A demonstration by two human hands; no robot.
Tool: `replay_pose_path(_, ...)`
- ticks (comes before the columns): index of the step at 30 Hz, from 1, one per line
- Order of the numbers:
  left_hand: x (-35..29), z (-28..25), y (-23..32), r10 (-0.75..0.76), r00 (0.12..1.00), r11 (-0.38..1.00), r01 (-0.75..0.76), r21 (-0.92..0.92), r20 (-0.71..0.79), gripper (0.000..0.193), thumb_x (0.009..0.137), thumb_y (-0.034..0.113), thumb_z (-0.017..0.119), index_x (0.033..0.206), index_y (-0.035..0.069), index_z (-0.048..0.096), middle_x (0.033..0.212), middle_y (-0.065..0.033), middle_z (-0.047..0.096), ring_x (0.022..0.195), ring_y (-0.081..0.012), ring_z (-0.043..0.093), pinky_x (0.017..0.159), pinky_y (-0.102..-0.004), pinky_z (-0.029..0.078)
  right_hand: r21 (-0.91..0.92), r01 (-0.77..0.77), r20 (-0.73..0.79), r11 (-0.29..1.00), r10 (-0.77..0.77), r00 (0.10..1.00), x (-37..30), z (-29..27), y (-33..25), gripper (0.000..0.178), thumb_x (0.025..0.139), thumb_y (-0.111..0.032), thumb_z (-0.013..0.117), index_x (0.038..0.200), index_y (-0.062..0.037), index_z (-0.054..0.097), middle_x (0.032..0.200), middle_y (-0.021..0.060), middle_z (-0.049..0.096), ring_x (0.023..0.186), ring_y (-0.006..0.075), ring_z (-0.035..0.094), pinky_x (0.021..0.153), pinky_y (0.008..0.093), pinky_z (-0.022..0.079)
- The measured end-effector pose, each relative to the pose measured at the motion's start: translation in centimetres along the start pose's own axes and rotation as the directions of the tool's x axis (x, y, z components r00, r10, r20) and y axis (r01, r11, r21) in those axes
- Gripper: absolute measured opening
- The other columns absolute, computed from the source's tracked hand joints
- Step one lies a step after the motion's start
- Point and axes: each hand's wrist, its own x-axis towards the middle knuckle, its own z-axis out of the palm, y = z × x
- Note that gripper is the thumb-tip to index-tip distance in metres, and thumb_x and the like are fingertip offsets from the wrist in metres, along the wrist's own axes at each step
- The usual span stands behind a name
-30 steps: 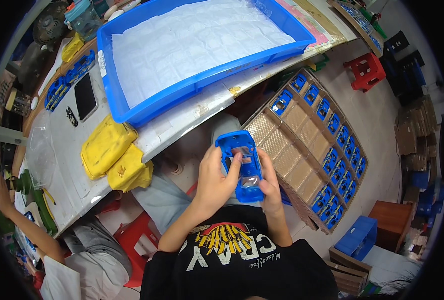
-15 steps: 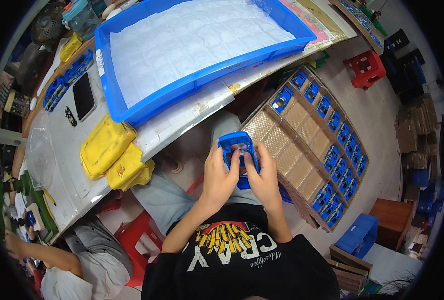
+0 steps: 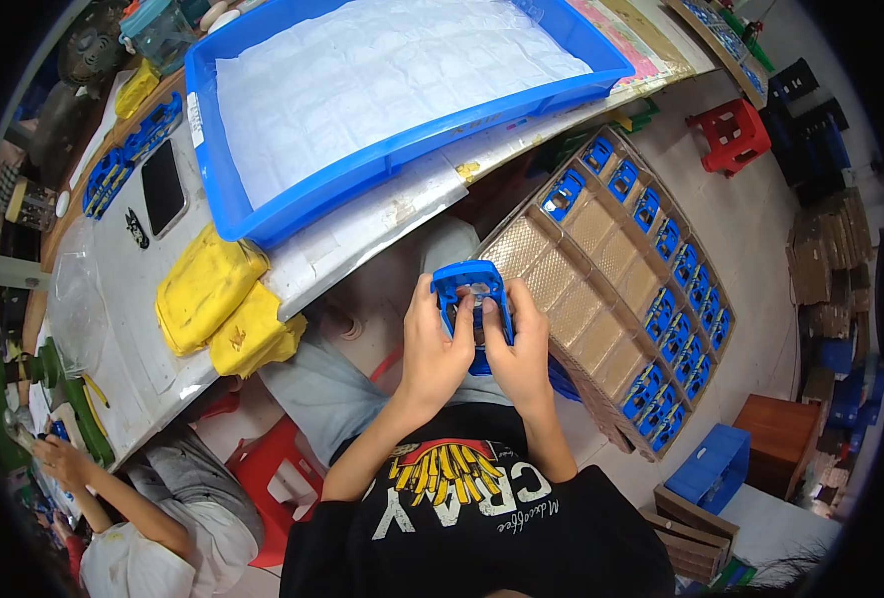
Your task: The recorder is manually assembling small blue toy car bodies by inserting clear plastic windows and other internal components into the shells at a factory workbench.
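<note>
Holding blue housing (image 3: 465,269) midway between both hands, long axis running away from the shirt

Housing is up in front of the black T-shirt (image 3: 452,543), cavity facing the camera, near end toward the shirt. Left hand (image 3: 432,351) has its left side, right hand (image 3: 524,351) its right; neither is nearer. Grip on both: closed round the edges, thumbs in the cavity at a small clear piece (image 3: 479,290). Can't tell if they press it or just touch it; lower half mostly covered

Out to the right: divided tray (image 3: 584,299), right hand nearer but apart, blue parts (image 3: 658,312) in its cells. Ahead: counter (image 3: 357,237) with blue bin (image 3: 422,149), white lining (image 3: 392,90) inside. Ahead-left on the counter: yellow bundle (image 3: 211,291), left hand nearer, apart
</note>
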Motion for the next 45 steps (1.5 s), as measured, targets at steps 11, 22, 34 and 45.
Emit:
replay_pose_path(11,0.6,-0.3,0.3,-0.049,0.999,0.997,0.048,-0.058,-0.009,0.011,0.079,0.002,0.051,0.087,-0.001,0.044,0.078,-0.0118,0.054,0.075,-0.0175,0.054,0.067,-0.0274,0.042,0.038,0.005,0.033,0.999,-0.007,0.999,0.3,0.3,-0.2,0.007,0.077,0.001,0.047,0.082,0.0013,0.043,0.059,0.0090,0.048,0.053,0.0088,0.045,0.048,0.0243,0.036)
replay_pose_path(22,0.5,-0.3,0.0,-0.086,0.995,0.995,0.084,-0.050,-0.042,0.019,0.080,0.003,0.053,0.097,0.000,0.047,0.088,-0.0055,0.052,0.081,-0.0098,0.050,0.071,-0.0230,0.042,0.276,-0.102,0.171,0.956,0.055,0.984,-0.4,0.0,1.5,0.011,0.078,0.005,0.042,0.088,0.0020,0.042,0.073,0.0083,0.053,0.067,0.0095,0.051,0.061,0.0223,0.041)
replay_pose_path(34,-1.0,-1.1,0.7,0.026,0.999,0.976,-0.017,0.217,-0.040,0.075,0.062,0.013,0.069,0.118,-0.001,0.022,0.108,-0.0135,0.037,0.099,-0.0217,0.041,0.085,-0.0321,0.035,0.121,0.137,0.304,0.983,-0.168,0.938,-2.4,-0.5,2.8,0.048,0.071,-0.008,0.060,0.111,0.0056,0.037,0.091,0.0154,0.051,0.088,0.0214,0.052,0.078,0.0318,0.041)
replay_pose_path(45,-2.7,-27.0,3.1,0.121,0.765,0.574,0.466,0.673,-0.633,0.046,0.076,0.016,0.059,0.110,-0.001,0.033,0.099,-0.0137,0.046,0.088,-0.0229,0.047,0.079,-0.0314,0.037,-0.481,0.011,-0.132,0.876,-0.086,0.987,9.5,-9.2,15.0,0.024,0.079,-0.018,0.051,0.095,-0.0010,0.055,0.095,0.0164,0.052,0.090,0.0283,0.049,0.079,0.0351,0.038)
